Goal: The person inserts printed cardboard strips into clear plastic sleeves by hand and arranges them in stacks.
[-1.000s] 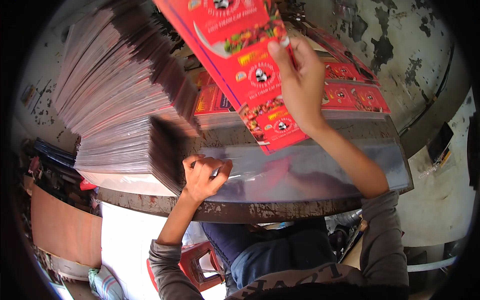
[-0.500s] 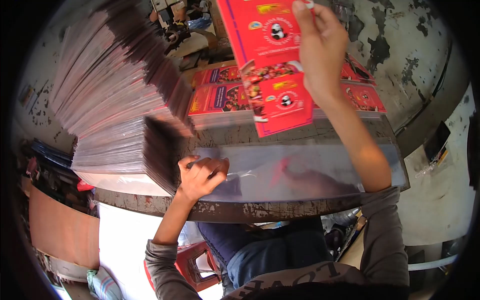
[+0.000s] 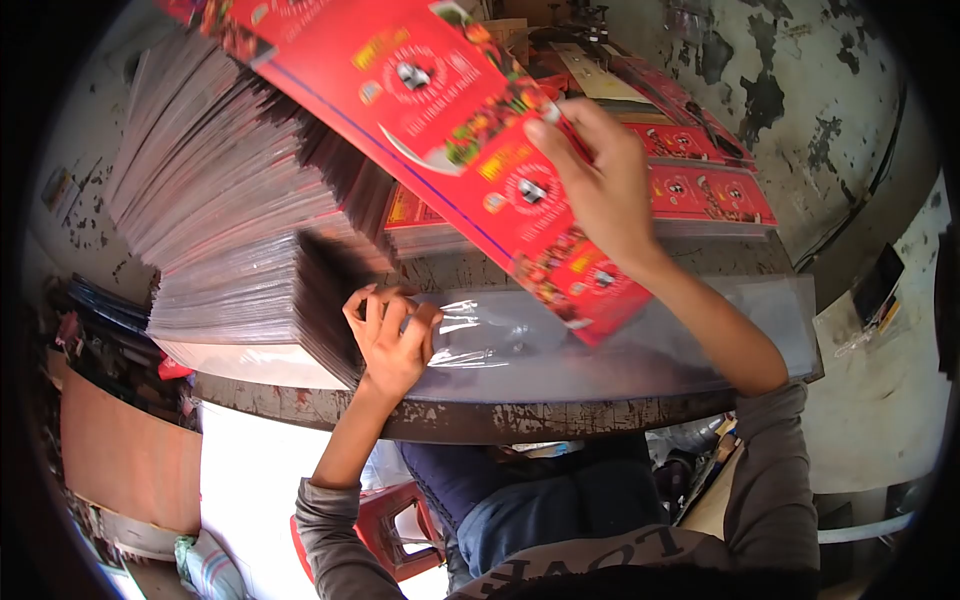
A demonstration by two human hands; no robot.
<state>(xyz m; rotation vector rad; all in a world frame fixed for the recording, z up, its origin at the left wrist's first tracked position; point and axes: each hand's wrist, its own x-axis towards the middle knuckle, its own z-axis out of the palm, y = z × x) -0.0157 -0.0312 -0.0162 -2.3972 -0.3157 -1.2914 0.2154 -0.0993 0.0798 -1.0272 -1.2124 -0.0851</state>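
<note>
My right hand [image 3: 610,185] pinches the right edge of a long red printed sheet [image 3: 410,120] with panda logos and food pictures. The sheet is tilted, its lower end over a clear plastic sleeve [image 3: 600,360] that lies flat on the table. My left hand [image 3: 390,335] is closed with curled fingers at the sleeve's left end, at its upper corner. Whether it grips only the plastic's edge is hard to see. Beside it on the left stands a tall fanned pile of sleeved sheets [image 3: 225,200].
Behind the sleeve, a stack of red printed sheets [image 3: 705,195] lies on the dark worn table [image 3: 520,422]. A red stool [image 3: 375,530] stands below the table's front edge. At the left is a brown board [image 3: 130,450], and a peeling wall [image 3: 800,90] rises at the right.
The red sheet has swung down and to the left in my right hand, its lower end now over the sleeve. My left hand has shifted slightly, and the sleeve's left end shows bright creases.
</note>
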